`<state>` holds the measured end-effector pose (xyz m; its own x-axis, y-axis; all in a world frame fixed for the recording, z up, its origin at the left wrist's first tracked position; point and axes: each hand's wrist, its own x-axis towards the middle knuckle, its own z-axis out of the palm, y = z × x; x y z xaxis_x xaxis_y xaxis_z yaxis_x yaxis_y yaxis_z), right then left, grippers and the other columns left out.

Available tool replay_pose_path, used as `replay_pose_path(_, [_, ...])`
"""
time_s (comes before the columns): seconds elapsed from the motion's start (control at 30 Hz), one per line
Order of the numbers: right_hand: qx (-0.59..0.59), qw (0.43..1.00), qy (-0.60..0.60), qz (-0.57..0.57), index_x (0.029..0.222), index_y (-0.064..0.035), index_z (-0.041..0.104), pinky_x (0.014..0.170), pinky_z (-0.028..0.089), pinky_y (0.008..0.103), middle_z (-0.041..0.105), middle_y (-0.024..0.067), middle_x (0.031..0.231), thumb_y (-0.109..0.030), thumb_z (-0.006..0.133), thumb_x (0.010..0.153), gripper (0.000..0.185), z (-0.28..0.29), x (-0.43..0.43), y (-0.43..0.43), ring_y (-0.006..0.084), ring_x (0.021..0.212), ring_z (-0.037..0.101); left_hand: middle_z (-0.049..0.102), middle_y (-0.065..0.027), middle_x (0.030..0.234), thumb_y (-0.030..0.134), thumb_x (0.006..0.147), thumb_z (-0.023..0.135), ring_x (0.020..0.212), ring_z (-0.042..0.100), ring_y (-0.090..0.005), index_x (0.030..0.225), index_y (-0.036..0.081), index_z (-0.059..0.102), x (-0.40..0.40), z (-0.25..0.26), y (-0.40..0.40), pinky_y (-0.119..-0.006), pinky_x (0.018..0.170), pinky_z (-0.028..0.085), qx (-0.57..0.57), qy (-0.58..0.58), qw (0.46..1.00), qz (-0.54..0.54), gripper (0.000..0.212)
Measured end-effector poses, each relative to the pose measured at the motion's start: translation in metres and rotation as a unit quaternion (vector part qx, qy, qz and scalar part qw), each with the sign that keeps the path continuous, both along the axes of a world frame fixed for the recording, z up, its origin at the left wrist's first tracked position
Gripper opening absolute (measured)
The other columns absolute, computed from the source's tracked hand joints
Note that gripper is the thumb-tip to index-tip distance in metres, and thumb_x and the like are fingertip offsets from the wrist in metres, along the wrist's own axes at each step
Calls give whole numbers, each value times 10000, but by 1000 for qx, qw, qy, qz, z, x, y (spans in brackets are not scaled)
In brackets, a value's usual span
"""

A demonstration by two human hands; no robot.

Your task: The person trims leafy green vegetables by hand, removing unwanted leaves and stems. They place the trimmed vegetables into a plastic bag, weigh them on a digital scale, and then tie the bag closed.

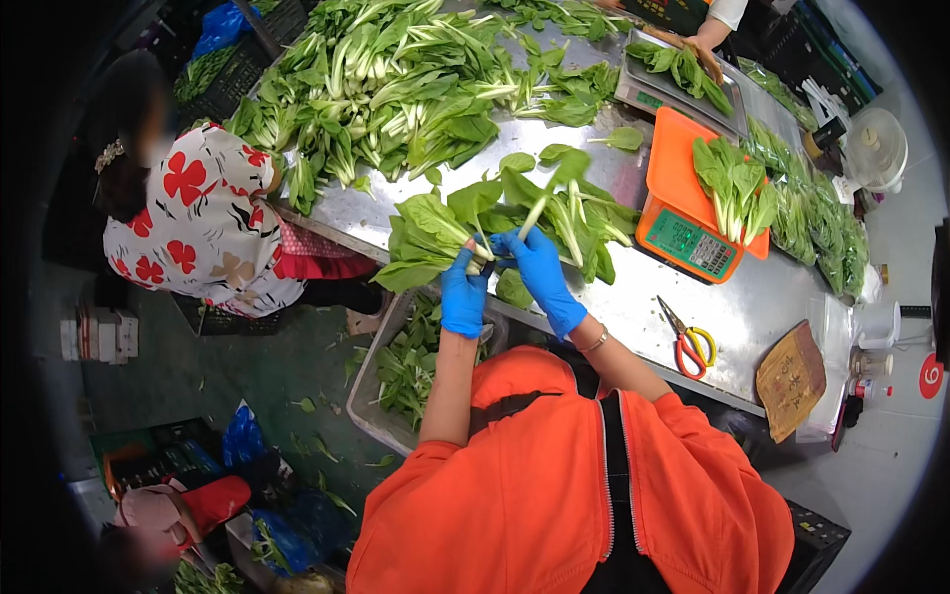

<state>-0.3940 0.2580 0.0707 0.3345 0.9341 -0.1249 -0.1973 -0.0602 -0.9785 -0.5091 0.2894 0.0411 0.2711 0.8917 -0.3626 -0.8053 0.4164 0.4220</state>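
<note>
My left hand (465, 293), in a blue glove, is closed around the stem end of a bunch of leafy greens (427, 230). Close beside it, my right hand (538, 271), also gloved in blue, pinches the pale stalk of a single leaf (536, 215), whose blade looks blurred. More loose greens (575, 215) lie on the metal table (631, 297) just beyond my right hand. An orange digital scale (668, 193) carries a small bunch of greens (731, 182). Scissors with red and yellow handles (692, 345) rest on the table to the right, blades partly apart.
A large heap of greens (386, 89) covers the far left of the table. Bagged greens (816, 223) line the right side. A plastic bin (364, 393) of leaves stands below the near edge. Co-workers are at the left, lower left and far side, one with a hand (705, 52) at another scale (642, 82).
</note>
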Motion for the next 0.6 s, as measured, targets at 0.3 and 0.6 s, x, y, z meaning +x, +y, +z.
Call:
replay_pose_path(0.3, [27, 998, 34, 42, 884, -2, 610, 609, 442, 262, 609, 78, 745, -222, 525, 849, 238, 3, 2, 10, 173, 660, 568, 583, -81, 920, 43, 790, 600, 836, 568, -155, 969, -25, 557, 0, -11, -1, -264, 762, 487, 60, 83, 995, 17, 196])
replay_pose_path(0.6, [-18, 976, 186, 114, 905, -10, 515, 693, 506, 311, 570, 86, 804, -258, 472, 886, 252, 15, 3, -1, 160, 733, 578, 568, -128, 1007, 132, 853, 533, 928, 552, -204, 1064, -28, 516, -41, 33, 2, -364, 874, 453, 147, -35, 977, 150, 265])
